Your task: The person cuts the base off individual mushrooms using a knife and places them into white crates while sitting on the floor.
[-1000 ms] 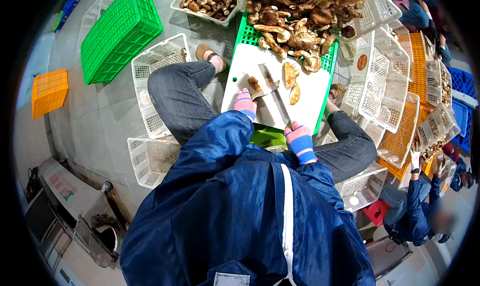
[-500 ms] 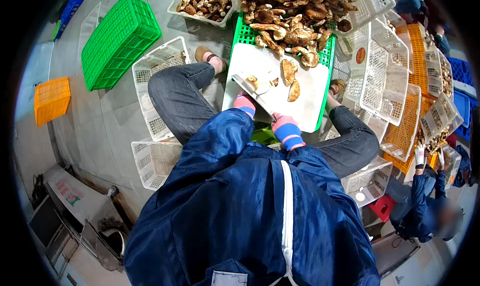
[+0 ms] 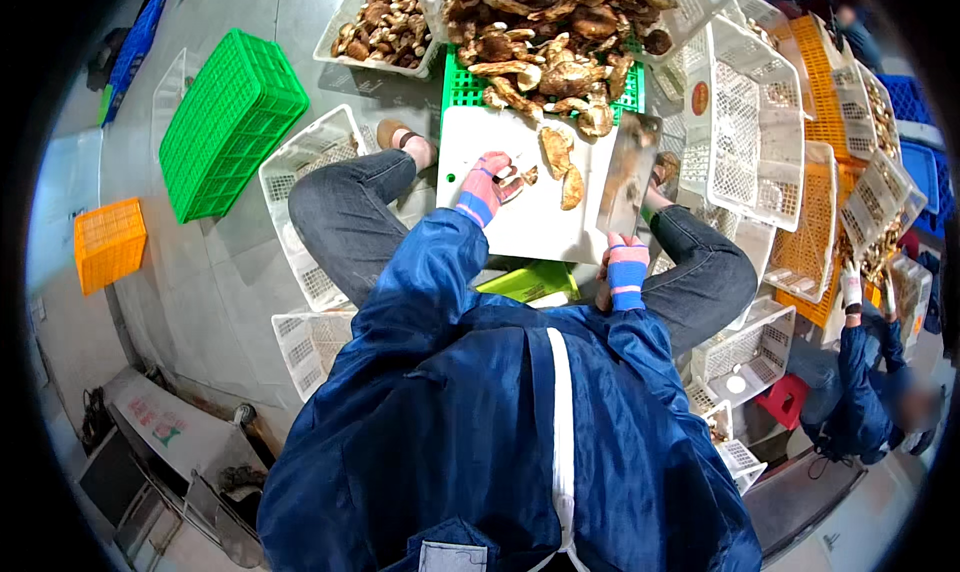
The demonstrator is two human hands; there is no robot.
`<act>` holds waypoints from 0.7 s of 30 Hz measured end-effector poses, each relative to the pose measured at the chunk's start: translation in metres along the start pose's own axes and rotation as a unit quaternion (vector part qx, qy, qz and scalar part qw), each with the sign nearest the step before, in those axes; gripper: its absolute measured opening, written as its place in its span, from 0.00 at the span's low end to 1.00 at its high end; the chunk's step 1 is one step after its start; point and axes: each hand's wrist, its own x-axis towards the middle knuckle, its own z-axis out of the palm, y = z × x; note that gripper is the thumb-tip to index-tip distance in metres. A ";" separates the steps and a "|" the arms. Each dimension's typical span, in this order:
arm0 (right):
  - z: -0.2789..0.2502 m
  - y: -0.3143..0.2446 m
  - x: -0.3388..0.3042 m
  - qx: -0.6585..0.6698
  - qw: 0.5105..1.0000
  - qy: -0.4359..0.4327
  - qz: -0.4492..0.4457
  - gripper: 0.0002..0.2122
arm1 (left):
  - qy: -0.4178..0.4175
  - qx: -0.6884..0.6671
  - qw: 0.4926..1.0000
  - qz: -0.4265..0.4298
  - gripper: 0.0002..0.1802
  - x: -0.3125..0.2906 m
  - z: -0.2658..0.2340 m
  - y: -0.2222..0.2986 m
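Note:
My right hand [image 3: 625,268], in a pink and blue striped glove, grips a cleaver [image 3: 628,167]; its broad, smeared blade points away from me over the right edge of the white cutting board [image 3: 485,234]. On the board's left part, my left hand [image 3: 486,185], gloved alike, has its fingers curled at a small mushroom piece [image 3: 526,177] with brown and pale sides. Two brown mushroom halves [image 3: 560,162] lie between the hands. Beyond them, a large heap of whole brown mushrooms [image 3: 560,42] reaches the board's far edge. A green crate [image 3: 464,86] shows beneath board and heap.
A white crate of mushrooms [image 3: 388,37] stands far left. White baskets [image 3: 312,212] flank my left leg. A green crate [image 3: 232,122] and an orange one [image 3: 110,244] sit farther left. Stacked white and orange baskets [image 3: 800,222] fill the right, where another person [image 3: 865,392] handles mushrooms.
The cleaver has swung from the board's left part to its right edge with my right hand. My left hand has moved forward onto the board, to the small mushroom piece. The view has shifted slightly.

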 end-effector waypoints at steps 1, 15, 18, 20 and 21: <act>0.001 0.001 0.005 0.058 0.998 0.014 0.031 0.11 | 0.017 0.103 0.994 0.005 0.14 0.014 0.005 0.000; 0.001 0.022 0.017 0.203 0.965 0.003 0.167 0.06 | 0.134 0.847 0.505 0.098 0.52 0.030 0.103 -0.072; 0.005 0.031 0.025 0.217 0.961 -0.007 0.169 0.05 | 0.103 0.830 0.510 0.199 0.45 0.054 0.070 -0.067; 0.004 0.044 0.033 0.239 0.958 0.004 0.157 0.04 | 0.084 0.840 0.504 0.184 0.42 0.057 0.069 -0.059; 0.005 0.050 0.038 0.233 0.956 -0.011 0.180 0.05 | 0.057 0.825 0.523 0.208 0.40 0.059 0.068 -0.055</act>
